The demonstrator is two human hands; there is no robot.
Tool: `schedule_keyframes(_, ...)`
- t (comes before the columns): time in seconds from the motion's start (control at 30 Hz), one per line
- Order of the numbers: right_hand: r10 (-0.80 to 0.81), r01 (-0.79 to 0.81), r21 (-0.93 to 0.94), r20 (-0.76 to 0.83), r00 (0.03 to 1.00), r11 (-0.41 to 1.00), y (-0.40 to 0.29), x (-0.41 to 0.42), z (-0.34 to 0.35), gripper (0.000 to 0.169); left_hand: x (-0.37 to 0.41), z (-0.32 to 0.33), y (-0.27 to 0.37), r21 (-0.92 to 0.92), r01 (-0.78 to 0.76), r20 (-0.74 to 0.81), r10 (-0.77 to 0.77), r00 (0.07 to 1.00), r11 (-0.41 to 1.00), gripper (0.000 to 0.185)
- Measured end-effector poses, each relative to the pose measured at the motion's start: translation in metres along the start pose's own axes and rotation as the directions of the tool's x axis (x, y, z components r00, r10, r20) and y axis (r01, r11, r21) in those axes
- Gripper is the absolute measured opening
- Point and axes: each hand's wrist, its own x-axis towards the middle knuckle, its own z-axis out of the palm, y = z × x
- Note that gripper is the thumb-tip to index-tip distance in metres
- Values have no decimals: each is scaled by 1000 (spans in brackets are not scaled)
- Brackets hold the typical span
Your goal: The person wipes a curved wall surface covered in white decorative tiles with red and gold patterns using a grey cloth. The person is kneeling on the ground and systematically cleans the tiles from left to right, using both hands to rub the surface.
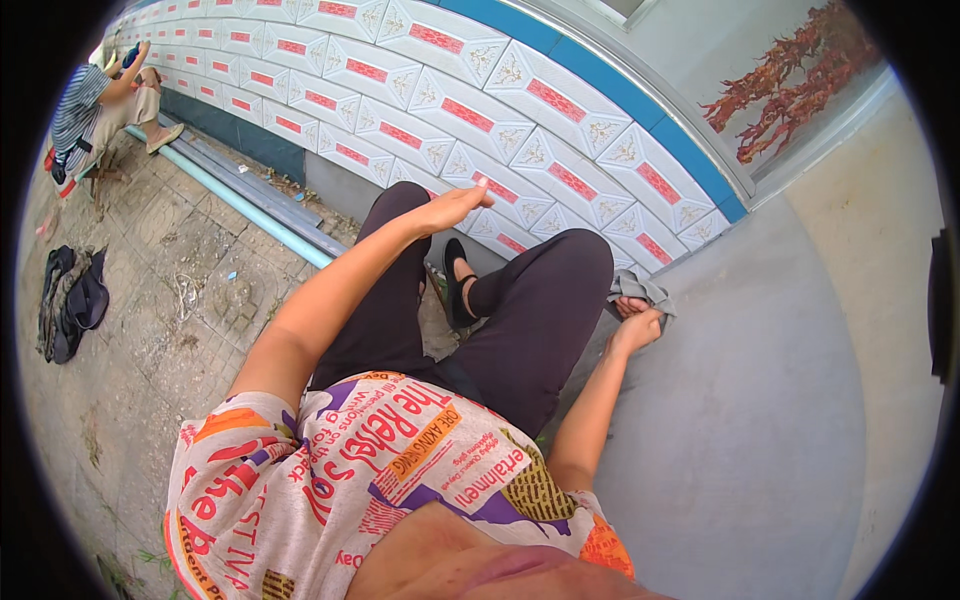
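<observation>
My left hand [454, 208] is raised above my left knee, in front of the tiled wall. Its fingers are partly turned from view, and nothing held shows between them. Beside my right knee [589, 259], my right hand [637, 328] grips a bunched grey cloth [651, 291]. Part of that cloth is hidden behind the knee. I sit with knees bent in dark trousers, and a black shoe [455, 281] shows between my legs.
Close ahead stands a wall of white tiles [367, 70] with red panels. A grey wall [742, 375] rises at my right. Pale blue pipe [232, 206] and grey lengths [259, 196] lie along the wall's foot. Dark fabric [73, 300] lies on the paving; a seated person [86, 112] holds dark cloth.
</observation>
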Motion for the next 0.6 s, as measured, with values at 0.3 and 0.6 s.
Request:
schedule_keyframes(0.3, -93, 102, -87, 111, 990, 991, -17, -28, 28, 70, 44, 30, 54, 263, 178, 276, -251, 928, 948, 99)
schedule_keyframes(0.6, -10, 2, 62, 127, 992, 998, -22, -56, 33, 67, 35, -7, 65, 463, -283, -84, 359, 929, 840, 66)
